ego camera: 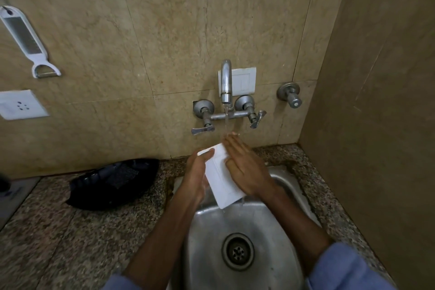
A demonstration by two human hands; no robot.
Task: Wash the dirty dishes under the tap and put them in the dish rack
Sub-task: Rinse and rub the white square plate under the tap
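Observation:
A white rectangular dish (221,179) is held tilted over the steel sink (237,226), under water running from the wall tap (226,82). My left hand (197,172) grips its left edge with the thumb on the rim. My right hand (247,167) lies flat on the dish's face, fingers stretched toward the stream. Water drips off the dish's lower corner into the basin. No dish rack is in view.
A black basket-like tray (115,183) lies on the granite counter (58,231) left of the sink. A white grater-peeler (26,40) hangs on the wall at upper left above a socket (21,105). A side wall (376,125) closes off the right.

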